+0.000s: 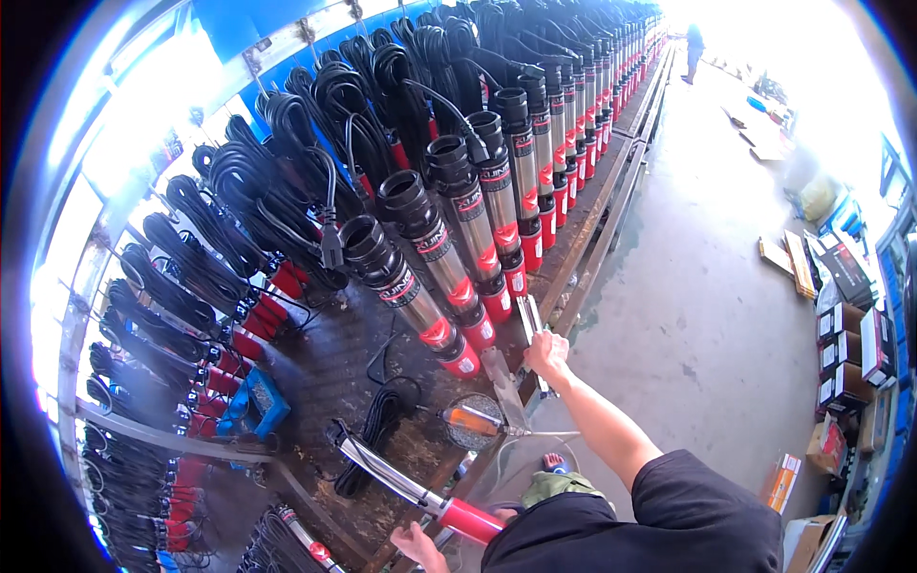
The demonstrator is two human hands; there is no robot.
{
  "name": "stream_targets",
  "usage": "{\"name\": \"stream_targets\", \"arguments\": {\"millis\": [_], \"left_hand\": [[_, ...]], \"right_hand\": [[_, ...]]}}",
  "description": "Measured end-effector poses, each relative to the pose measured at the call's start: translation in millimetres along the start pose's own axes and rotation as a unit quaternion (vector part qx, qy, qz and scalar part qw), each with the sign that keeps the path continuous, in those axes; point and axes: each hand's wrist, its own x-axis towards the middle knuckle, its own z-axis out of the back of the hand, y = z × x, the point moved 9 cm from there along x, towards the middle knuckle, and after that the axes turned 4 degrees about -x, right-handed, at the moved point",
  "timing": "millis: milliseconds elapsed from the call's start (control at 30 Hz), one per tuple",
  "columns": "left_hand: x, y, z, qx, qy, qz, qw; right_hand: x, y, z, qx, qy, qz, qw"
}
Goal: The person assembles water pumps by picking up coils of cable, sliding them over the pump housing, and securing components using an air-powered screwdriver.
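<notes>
My right hand (pixel 547 355) is closed round a long, narrow silver metal strip (pixel 528 318) at the bench edge. A pump with a silver body and red end (pixel 473 521) lies slantwise over the near edge, its red end against my body. A black cable runs along its body. My left hand (pixel 417 547) is beside this pump, fingers loosely apart, seemingly with nothing in them. Between the hands, an orange-handled screwdriver (pixel 471 421) rests across a round dish (pixel 460 441) of small parts. Another flat metal strip (pixel 504 387) lies beside the dish.
Upright pumps (pixel 420 310) with black tops and red bases line the bench (pixel 330 358) into the distance. Coiled black cables (pixel 253 177) hang behind them. A blue tool-like object (pixel 258 406) sits left. Boxes (pixel 845 358) stand along the right; a person (pixel 694 48) is far off.
</notes>
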Motion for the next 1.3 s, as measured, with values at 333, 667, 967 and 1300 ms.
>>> {"name": "stream_targets", "arguments": {"millis": [333, 667, 967, 1300], "left_hand": [[-150, -327, -64, 0.064, 0.288, -0.478, 0.827], [-96, -317, -59, -0.101, 0.325, -0.215, 0.916], [-66, -295, -57, -0.177, 0.347, -0.081, 0.917], [-32, -259, -81, -0.154, 0.345, -0.074, 0.923]], "right_hand": [[-102, 23, 53, 0.360, 0.214, -0.022, 0.908], [-199, 146, 111, 0.406, 0.336, 0.196, 0.827], [-212, 217, 149, 0.533, 0.337, 0.259, 0.732], [-205, 224, 100, 0.527, 0.318, 0.212, 0.759]]}}
